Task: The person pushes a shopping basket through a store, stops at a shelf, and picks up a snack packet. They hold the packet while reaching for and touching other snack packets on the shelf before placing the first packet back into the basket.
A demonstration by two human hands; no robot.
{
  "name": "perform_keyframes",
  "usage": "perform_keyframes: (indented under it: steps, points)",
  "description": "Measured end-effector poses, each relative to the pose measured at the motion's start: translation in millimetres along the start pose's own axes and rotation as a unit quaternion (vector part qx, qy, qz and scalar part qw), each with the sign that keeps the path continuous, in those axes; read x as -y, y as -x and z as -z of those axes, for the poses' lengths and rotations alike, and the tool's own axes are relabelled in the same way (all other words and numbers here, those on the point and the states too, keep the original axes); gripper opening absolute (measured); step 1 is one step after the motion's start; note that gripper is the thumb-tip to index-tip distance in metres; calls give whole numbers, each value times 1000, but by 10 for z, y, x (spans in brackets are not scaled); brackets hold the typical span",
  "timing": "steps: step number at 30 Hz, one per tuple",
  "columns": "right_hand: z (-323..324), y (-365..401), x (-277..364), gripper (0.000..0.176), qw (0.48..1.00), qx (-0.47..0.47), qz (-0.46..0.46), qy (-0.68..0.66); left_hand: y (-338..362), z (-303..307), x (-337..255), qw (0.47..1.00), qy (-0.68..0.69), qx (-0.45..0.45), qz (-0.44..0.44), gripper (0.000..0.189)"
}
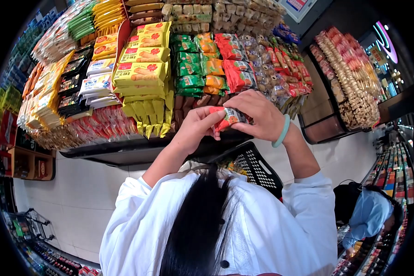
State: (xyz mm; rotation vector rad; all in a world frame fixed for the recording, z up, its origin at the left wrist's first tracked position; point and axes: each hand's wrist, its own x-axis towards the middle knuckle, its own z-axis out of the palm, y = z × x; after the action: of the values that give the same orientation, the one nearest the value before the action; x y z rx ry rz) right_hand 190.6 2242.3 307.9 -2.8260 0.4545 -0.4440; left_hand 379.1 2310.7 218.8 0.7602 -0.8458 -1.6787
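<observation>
Both of my hands hold one small red snack packet (pixel 221 120) with a dark printed panel, in front of the display's near edge. My left hand (pixel 201 125) pinches its left end between thumb and fingers. On its right end, my right hand (pixel 256 114) is closed, with a pale green bangle on the wrist. Just beyond stand stacks of similar red packets (pixel 237 60), beside orange packets (pixel 211 64) and green packets (pixel 188 63). Yellow packs (pixel 140 71) lie piled to the left of my left hand. A black shopping basket (pixel 260 168) with goods inside is below my hands.
Many wrapped snacks fill the display, including black packs (pixel 76 78) at left. A second snack stand (pixel 342 83) is at the right. Another person in a light blue top (pixel 370 214) bends near shelves at lower right. A shopping cart (pixel 30 225) stands at lower left.
</observation>
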Motion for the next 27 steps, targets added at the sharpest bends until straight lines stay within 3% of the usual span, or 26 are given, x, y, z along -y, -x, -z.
perform_keyframes:
  steps: [16, 27]
  points:
    - [261, -62, -656, 39, 990, -107, -86, 2, -62, 55, 86, 1000, -3, 11, -7, 26]
    - [175, -32, -933, 41, 987, -108, -116, 14, -84, 17, 189, 976, -172, -22, -133, 17]
